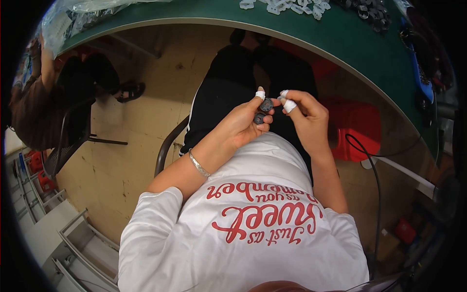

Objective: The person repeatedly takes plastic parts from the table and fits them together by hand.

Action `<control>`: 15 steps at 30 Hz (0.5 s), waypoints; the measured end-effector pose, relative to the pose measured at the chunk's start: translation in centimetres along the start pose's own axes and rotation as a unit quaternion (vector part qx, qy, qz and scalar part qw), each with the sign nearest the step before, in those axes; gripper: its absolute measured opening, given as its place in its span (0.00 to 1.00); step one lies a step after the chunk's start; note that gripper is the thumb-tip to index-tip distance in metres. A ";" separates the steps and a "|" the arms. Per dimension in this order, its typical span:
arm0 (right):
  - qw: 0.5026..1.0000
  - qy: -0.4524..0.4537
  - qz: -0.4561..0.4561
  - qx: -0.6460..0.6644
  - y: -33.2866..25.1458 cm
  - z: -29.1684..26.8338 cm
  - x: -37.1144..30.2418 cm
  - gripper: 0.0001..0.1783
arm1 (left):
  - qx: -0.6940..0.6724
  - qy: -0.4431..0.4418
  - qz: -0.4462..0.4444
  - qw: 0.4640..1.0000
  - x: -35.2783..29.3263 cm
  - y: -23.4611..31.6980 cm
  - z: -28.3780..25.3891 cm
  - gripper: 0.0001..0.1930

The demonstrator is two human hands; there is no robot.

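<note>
Above my lap, my left hand (243, 120) is closed round dark grey parts: an upper round part (266, 104) near the thumb and a lower round part (259, 118) by the curled fingers. My right hand (309, 116) faces it, thumb and forefinger pinched together. A small pale piece (280, 98) seems to show at those fingertips, too small to name. White wraps cover my left thumb tip and two right fingertips. The hands nearly meet; whether the pale piece touches the dark part, I cannot tell.
Beyond my knees curves a green table (335, 36), bearing translucent plastic parts (292, 6), black parts (372, 14) and clear bags (73, 19). A red container (357, 127) stands below at right, near a black cable (377, 194). Another person (36, 112) sits at far left.
</note>
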State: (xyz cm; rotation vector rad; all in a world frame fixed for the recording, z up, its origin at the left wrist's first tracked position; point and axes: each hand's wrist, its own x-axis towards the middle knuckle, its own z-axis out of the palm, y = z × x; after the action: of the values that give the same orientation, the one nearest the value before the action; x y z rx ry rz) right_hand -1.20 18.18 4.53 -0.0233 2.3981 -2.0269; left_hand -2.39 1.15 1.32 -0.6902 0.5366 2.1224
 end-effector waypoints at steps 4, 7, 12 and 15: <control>0.997 -0.038 -0.031 -0.053 1.7 0.1 -0.7 0.09 | 0.020 0.021 0.012 1.000 -0.2 -0.6 0.3 0.19; 0.999 -0.052 -0.004 -0.002 1.9 0.1 -0.7 0.09 | 0.128 0.049 0.076 0.988 0.1 -1.0 0.2 0.16; 0.999 -0.039 0.036 0.002 2.3 0.3 -0.5 0.09 | 0.151 0.041 0.110 0.982 -0.1 -1.0 0.0 0.14; 0.996 -0.034 0.083 0.022 2.5 0.0 -0.2 0.10 | 0.171 0.058 0.141 0.973 -0.5 -0.9 0.5 0.16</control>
State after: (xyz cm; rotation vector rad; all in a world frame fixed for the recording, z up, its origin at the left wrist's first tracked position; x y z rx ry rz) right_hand -0.99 18.59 2.09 0.1037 2.2333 -1.9712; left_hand -1.58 1.63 1.86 -0.5675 1.0910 2.1768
